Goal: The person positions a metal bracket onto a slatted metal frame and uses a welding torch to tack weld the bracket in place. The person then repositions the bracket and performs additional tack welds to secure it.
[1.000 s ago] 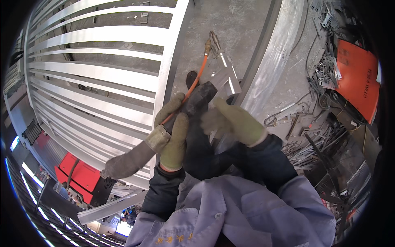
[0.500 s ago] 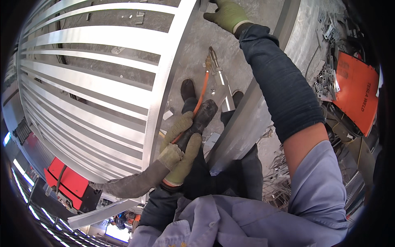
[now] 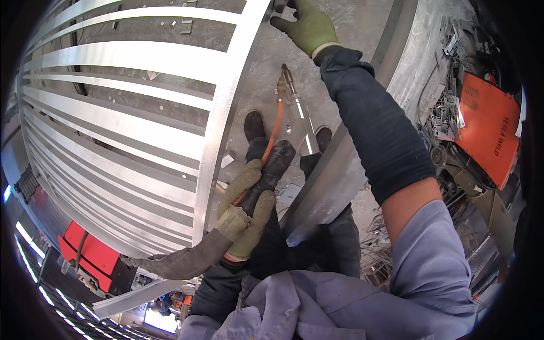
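Observation:
My left hand (image 3: 252, 218), in a greenish work glove, is closed round the black handle of a welding torch (image 3: 277, 161). A thick grey sheathed cable (image 3: 184, 258) runs from that hand off to the left. My right hand (image 3: 311, 25), gloved in green, reaches to the top edge of view with the thumb stretched away from the fingers. It is close to the right edge of a silver slatted metal frame (image 3: 218, 113), by a small grey piece. Some fingertips are cut off, and contact with the frame is unclear.
An orange hose (image 3: 276, 127) joins a silver rod-like tool (image 3: 303, 116) between my boots. A broad metal beam (image 3: 334, 181) slants along the right, beside metal offcuts (image 3: 445, 113) and an orange panel (image 3: 487, 130). Lower left stands a red machine (image 3: 90, 255).
The whole view has shifted slightly. My right hand has moved a little left, closer to the frame's edge. My left hand keeps its hold on the torch.

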{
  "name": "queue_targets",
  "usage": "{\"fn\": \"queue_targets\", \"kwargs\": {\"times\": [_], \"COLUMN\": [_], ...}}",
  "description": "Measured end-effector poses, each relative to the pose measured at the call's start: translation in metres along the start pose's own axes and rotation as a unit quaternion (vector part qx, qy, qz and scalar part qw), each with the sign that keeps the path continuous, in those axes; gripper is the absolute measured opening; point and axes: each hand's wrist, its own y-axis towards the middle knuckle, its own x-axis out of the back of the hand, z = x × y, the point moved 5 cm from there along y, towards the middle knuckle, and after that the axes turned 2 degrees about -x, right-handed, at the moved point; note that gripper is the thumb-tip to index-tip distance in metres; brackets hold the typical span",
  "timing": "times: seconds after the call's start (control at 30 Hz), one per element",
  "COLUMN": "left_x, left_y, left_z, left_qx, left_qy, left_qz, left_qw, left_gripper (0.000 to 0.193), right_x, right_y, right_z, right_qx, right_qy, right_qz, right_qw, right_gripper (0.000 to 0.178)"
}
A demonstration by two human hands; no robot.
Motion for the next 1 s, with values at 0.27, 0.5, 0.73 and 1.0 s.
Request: {"fn": "queue_targets", "kwargs": {"times": [0.27, 0.5, 0.73, 1.0], "left_x": [-0.015, -0.030, -0.015, -0.053], "left_y": [0.003, 0.005, -0.002, -0.026], "left_z": [-0.055, -0.106, -0.119, -0.174], "left_qx": [-0.045, -0.034, -0.062, -0.271], "left_qy": [0.038, 0.045, 0.107, 0.266], "left_qz": [0.038, 0.041, -0.013, 0.076], "left_qw": [0.998, 0.998, 0.992, 0.922], "left_gripper": [0.053, 0.051, 0.049, 0.047], "right_x": [0.117, 0.147, 0.084, 0.142], "right_y": [-0.157, -0.209, -0.207, -0.246], "right_z": [0.016, 0.064, 0.081, 0.077], "right_qx": [0.035, 0.133, 0.145, 0.082], "right_qy": [0.177, 0.032, 0.109, 0.115], "right_qz": [0.109, 0.019, -0.036, -0.088], "right_qw": [0.978, 0.990, 0.983, 0.986], "right_gripper": [0.055, 0.068, 0.052, 0.050]}}
